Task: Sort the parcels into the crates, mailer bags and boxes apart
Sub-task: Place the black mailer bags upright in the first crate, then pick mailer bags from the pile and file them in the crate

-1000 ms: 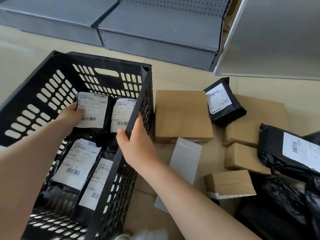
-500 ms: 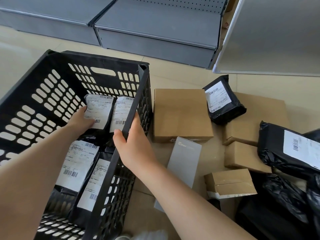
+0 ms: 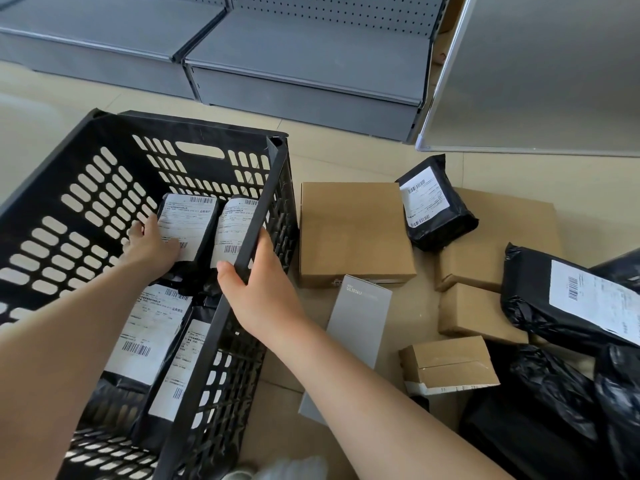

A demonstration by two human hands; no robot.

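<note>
Nearest to me, two black mailer bags lie label-up in the near end of the black slatted crate (image 3: 86, 188), the left one (image 3: 147, 332) overlapping the right one (image 3: 180, 372). My right hand (image 3: 258, 289) grips the crate's right rim, thumb on the inside of the wall, my fingers curled over the outer side. Just right of that wall, on flattened cardboard (image 3: 277, 420) spread over the floor, a slim grey box (image 3: 349, 337) lies lengthwise, and beside it sits a small brown carton (image 3: 446, 363) with a torn taped flap. Black plastic bags are heaped at the right edge, a big labelled mailer (image 3: 568, 299) on top. Further in, my left hand (image 3: 152, 245) is down inside the crate, fingers straight, pressing flat on the label of a mailer bag (image 3: 188, 230) that leans against the far wall; a second bag (image 3: 235, 230) stands touching it on the right, partly hidden by the rim. Outside, a square brown box (image 3: 353, 233) sits just beside the crate, another small carton (image 3: 478, 313) is right of the grey box, and a small black mailer (image 3: 436, 206) rests tilted on the corner of a wide flat carton (image 3: 512, 230). Beyond them tan floor tiles (image 3: 346, 154) run up to grey metal shelving (image 3: 304, 60) with pegboard backs.
</note>
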